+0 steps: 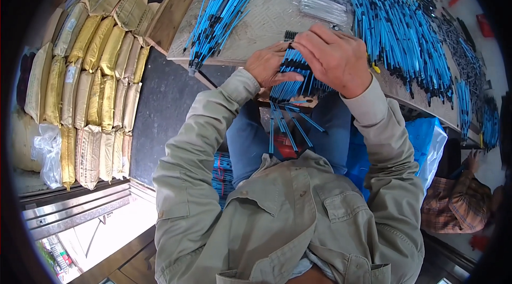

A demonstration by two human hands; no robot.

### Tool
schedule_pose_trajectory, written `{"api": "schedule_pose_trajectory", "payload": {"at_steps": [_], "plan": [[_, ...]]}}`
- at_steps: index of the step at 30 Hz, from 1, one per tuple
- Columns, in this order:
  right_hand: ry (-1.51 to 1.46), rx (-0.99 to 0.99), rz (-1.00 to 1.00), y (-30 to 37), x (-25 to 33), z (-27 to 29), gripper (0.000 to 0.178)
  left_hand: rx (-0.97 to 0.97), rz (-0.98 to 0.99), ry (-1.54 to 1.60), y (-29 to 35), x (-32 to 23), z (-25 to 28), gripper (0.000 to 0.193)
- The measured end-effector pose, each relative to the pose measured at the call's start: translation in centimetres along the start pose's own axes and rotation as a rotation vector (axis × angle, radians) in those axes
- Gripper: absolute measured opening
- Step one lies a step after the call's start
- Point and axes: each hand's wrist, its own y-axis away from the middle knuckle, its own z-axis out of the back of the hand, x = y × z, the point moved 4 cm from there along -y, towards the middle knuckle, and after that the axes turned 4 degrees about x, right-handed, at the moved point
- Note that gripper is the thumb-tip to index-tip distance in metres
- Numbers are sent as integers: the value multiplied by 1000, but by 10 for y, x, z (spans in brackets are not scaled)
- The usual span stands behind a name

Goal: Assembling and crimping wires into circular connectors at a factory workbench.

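We had both hands on the bundle of blue pens [292, 84] above our lap, left hand [268, 65] clenched round it, right hand [333, 57] gripping its black tips, squaring it up by our reckoning, beside the surface [266, 17].

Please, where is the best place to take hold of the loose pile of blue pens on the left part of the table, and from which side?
Probably around the middle of the pen pile, coming from above. The pens lie roughly parallel and fan out at both ends, so the middle is the tightest part. The table on its right is bare, leaving room for a hand.
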Motion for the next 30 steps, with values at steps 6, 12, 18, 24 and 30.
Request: {"api": "schedule_pose_trajectory", "payload": {"at_steps": [6, 12, 18, 24, 30], "plan": [[-572, -484, -298, 69, -37, 2, 49, -70, -73, -35, 1, 2, -6, 54], [-1132, -37, -556, 65, -28, -81, 53, -103, -94, -3, 3, 0, -4, 55], [-1891, 119, -679, 43, -7, -102, 28, -153, -194, 18, 3, -4, 0, 61], [-1498, -180, -510, 22, -18, -39, 21, -31, -68, 383, -15, -34, 17, 46], [-1515, -167, -503, 49, -30, 21, 25, -8, 53, 1190, -38, -93, -32, 25]]}}
